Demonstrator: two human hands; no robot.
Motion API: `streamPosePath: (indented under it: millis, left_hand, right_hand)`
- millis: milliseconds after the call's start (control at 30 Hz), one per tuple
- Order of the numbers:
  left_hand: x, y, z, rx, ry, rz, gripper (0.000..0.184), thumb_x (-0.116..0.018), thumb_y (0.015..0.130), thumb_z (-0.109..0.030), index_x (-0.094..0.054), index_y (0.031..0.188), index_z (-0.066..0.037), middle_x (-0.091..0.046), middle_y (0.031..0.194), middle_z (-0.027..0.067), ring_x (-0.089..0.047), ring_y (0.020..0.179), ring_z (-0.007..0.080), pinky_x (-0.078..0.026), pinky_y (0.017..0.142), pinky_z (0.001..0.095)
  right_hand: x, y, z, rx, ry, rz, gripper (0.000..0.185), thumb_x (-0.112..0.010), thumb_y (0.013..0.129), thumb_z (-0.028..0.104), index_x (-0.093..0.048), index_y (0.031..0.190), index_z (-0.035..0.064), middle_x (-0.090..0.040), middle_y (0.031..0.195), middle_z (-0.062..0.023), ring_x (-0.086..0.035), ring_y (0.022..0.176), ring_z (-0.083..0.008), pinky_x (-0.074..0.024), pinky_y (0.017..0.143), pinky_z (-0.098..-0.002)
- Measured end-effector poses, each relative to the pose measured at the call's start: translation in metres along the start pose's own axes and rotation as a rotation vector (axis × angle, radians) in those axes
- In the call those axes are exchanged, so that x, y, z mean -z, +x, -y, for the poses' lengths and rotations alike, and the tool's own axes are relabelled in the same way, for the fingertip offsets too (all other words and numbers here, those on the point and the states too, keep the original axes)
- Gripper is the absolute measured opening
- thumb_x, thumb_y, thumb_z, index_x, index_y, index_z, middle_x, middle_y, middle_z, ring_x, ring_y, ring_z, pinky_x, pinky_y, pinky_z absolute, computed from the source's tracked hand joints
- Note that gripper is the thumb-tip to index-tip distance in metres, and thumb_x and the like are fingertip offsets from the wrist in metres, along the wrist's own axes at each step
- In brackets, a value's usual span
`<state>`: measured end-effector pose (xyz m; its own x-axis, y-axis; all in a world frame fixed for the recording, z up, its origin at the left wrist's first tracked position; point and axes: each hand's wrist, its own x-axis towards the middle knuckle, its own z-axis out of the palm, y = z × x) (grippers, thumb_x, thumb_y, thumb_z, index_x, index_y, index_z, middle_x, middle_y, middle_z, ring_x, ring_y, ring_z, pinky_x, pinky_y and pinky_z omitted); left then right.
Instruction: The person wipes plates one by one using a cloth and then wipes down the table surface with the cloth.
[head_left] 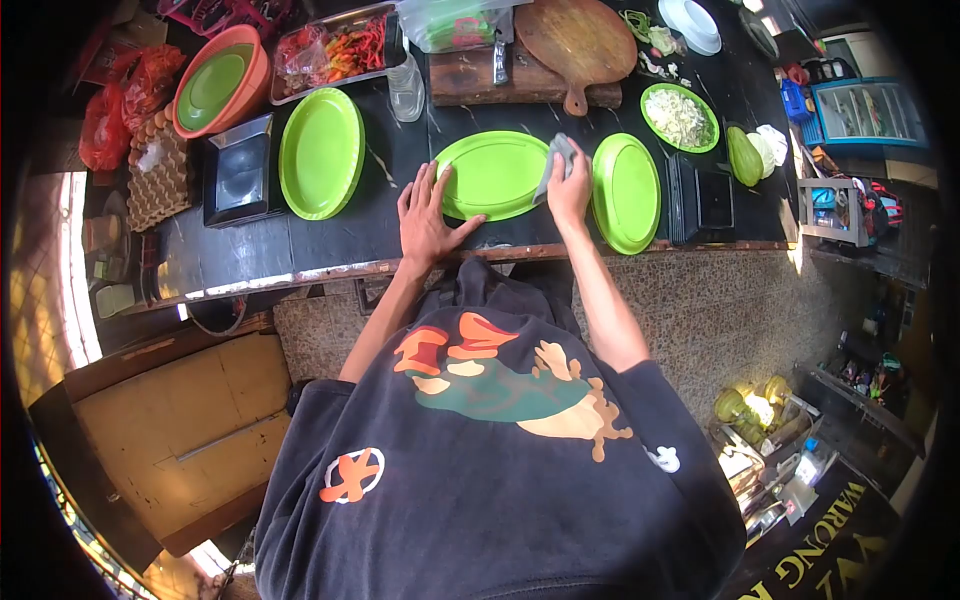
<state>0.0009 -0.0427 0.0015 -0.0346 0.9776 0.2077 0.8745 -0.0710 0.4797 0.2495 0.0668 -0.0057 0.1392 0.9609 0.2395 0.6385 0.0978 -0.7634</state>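
A green oval plate (495,175) lies on the dark table in front of me. My left hand (430,218) rests at its left end, fingers spread, with the thumb along the near rim. Pinched in my right hand (571,188) is a grey cloth (553,170), which touches the plate's right end. To the right lies another green oval plate (627,195), apparently turned face down. A third green oval plate (321,153), face up, is on the left, apart from my hands.
Black trays (240,172) sit at left, and more black trays (714,195) at right. Behind are a wooden cutting board (577,45), a knife (500,62), a drinking glass (406,92), a metal tray of peppers (335,55), an orange basin (190,118) and a bowl of chopped vegetables (680,118).
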Motion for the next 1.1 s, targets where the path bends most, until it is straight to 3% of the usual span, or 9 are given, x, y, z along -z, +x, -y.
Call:
streamPosePath:
  millis: [100, 233, 367, 433, 567, 667, 800, 967, 1100]
  left_hand:
    - [0.0, 0.0, -0.002, 0.011, 0.002, -0.006, 0.101, -0.079, 0.082, -0.07, -0.049, 0.158, -0.011, -0.046, 0.166, 0.0176, -0.038, 0.158, 0.0314, -0.027, 0.126, 0.0506]
    - [-0.003, 0.002, -0.003, 0.038, -0.003, -0.028, 0.102, -0.081, 0.08, -0.07, -0.05, 0.157, -0.011, -0.047, 0.165, 0.0178, -0.039, 0.157, 0.032, -0.029, 0.125, 0.0506]
    - [-0.003, -0.001, 0.003, 0.047, -0.026, -0.049, 0.101, -0.083, 0.08, -0.067, -0.05, 0.157, -0.011, -0.048, 0.163, 0.0174, -0.04, 0.156, 0.0324, -0.029, 0.124, 0.0505]
    - [-0.002, -0.002, 0.013, 0.027, -0.267, -0.099, 0.1, -0.084, 0.08, -0.064, -0.049, 0.157, -0.011, -0.049, 0.162, 0.0177, -0.04, 0.156, 0.0325, -0.029, 0.124, 0.0514]
    - [0.001, -0.011, 0.016, 0.088, -0.156, -0.191, 0.091, -0.084, 0.083, -0.058, -0.053, 0.154, -0.009, -0.05, 0.161, 0.0182, -0.038, 0.156, 0.0346, -0.028, 0.124, 0.0525]
    - [-0.005, -0.008, 0.016, 0.123, 0.001, -0.143, 0.072, -0.082, 0.088, -0.052, -0.065, 0.145, -0.01, -0.049, 0.164, 0.0142, -0.033, 0.158, 0.0379, -0.026, 0.124, 0.0545]
    - [-0.003, -0.009, 0.017, 0.136, 0.031, -0.135, 0.072, -0.081, 0.089, -0.054, -0.066, 0.144, -0.011, -0.049, 0.164, 0.0121, -0.034, 0.158, 0.0376, -0.025, 0.124, 0.0554]
    - [0.0, -0.005, 0.013, 0.144, 0.047, -0.129, 0.074, -0.081, 0.088, -0.057, -0.064, 0.144, -0.012, -0.051, 0.163, 0.0106, -0.035, 0.157, 0.0372, -0.026, 0.123, 0.0558]
    - [-0.005, -0.006, 0.016, 0.168, -0.014, -0.149, 0.082, -0.082, 0.086, -0.055, -0.055, 0.149, -0.01, -0.051, 0.162, 0.0095, -0.035, 0.158, 0.0362, -0.026, 0.122, 0.055]
  right_hand:
    - [0.015, -0.046, 0.01, -0.035, 0.004, -0.017, 0.038, -0.068, 0.103, 0.016, -0.058, 0.135, -0.0005, -0.068, 0.128, -0.0262, -0.067, 0.12, -0.0444, -0.0521, 0.102, -0.0504]
    - [0.029, -0.094, 0.028, 0.108, 0.052, 0.323, 0.039, -0.072, 0.097, 0.008, -0.058, 0.132, 0.0012, -0.067, 0.129, -0.0243, -0.067, 0.123, -0.0436, -0.0539, 0.102, -0.0488]
    - [0.031, -0.067, 0.05, 0.086, 0.167, 0.41, 0.038, -0.078, 0.088, 0.007, -0.068, 0.124, 0.0013, -0.074, 0.12, -0.0208, -0.074, 0.113, -0.0375, -0.0585, 0.097, -0.0447]
    - [0.029, -0.043, 0.048, 0.136, 0.144, 0.199, 0.044, -0.084, 0.086, 0.011, -0.071, 0.127, 0.0041, -0.078, 0.117, -0.0176, -0.077, 0.107, -0.0281, -0.0602, 0.09, -0.0389]
    - [0.026, 0.017, 0.036, 0.046, 0.04, 0.09, 0.043, -0.084, 0.084, 0.013, -0.072, 0.124, 0.0036, -0.076, 0.116, -0.0213, -0.075, 0.108, -0.0363, -0.0597, 0.093, -0.0434]
    - [0.003, 0.055, 0.021, 0.197, -0.052, 0.09, 0.043, -0.083, 0.079, 0.009, -0.077, 0.122, 0.0077, -0.077, 0.116, -0.015, -0.071, 0.106, -0.0366, -0.0558, 0.097, -0.0449]
    - [-0.043, 0.072, 0.05, 0.364, -0.073, 0.24, 0.038, -0.078, 0.082, 0.009, -0.08, 0.12, 0.0109, -0.076, 0.114, -0.0099, -0.066, 0.111, -0.0341, -0.0537, 0.1, -0.0446]
    - [-0.092, 0.074, 0.091, 0.551, -0.302, 0.656, 0.038, -0.085, 0.077, 0.011, -0.079, 0.114, 0.0112, -0.075, 0.114, -0.0099, -0.064, 0.11, -0.0348, -0.0542, 0.102, -0.0436]
    - [-0.101, 0.032, 0.105, 0.758, -0.319, 0.716, 0.033, -0.077, 0.076, 0.003, -0.074, 0.109, 0.0069, -0.072, 0.109, -0.0114, -0.062, 0.109, -0.0372, -0.0545, 0.099, -0.0458]
